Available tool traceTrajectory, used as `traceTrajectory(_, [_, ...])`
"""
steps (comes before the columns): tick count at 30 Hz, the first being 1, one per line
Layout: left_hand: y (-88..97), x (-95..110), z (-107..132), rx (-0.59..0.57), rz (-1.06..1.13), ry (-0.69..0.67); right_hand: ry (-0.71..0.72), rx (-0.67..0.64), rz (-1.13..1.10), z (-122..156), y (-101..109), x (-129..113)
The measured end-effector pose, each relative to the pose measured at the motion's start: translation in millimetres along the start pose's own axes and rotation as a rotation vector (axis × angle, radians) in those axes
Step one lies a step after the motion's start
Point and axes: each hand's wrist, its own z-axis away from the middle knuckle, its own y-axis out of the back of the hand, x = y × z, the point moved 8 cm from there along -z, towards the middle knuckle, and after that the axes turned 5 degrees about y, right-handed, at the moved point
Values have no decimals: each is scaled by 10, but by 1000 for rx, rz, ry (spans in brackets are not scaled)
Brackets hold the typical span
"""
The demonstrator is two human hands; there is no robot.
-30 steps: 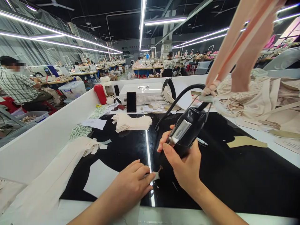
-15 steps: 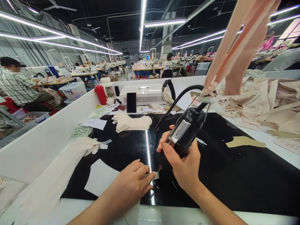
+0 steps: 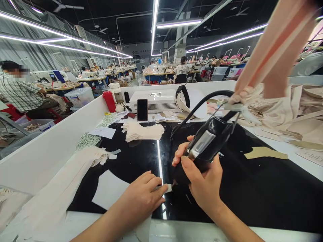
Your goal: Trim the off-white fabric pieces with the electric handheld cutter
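Observation:
My right hand (image 3: 202,181) is wrapped round a black corded hand tool (image 3: 202,148) with a silver plate, its tip pointing down at the glossy black table (image 3: 252,188). My left hand (image 3: 141,198) lies on the table with its fingers closed, pinching a small pale strip (image 3: 166,189) right under the tool's tip. The tool's black cable (image 3: 199,104) arcs up and back, and beige straps (image 3: 275,53) hang from above near it.
A stack of cream fabric pieces (image 3: 141,131) lies further back, with a phone (image 3: 142,110) leaning on a white box (image 3: 156,100). Cream cloth (image 3: 50,198) drapes at left, a fabric heap (image 3: 290,107) at right. A seated person in a checked shirt (image 3: 20,94) works beyond the white partition.
The tool and my right hand have shifted slightly right and down, bringing the tip closer to the strip. My left hand has stayed in place.

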Motion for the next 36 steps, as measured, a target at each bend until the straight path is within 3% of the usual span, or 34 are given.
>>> traceTrajectory(10, [18, 1, -11, 11, 11, -9, -23, -25, 95, 64, 13, 14])
traceTrajectory(27, [85, 12, 183, -10, 137, 45, -21, -32, 9, 131, 163, 7])
traceTrajectory(36, [58, 41, 193, 46, 100, 60, -43, 9, 0, 102, 208, -2])
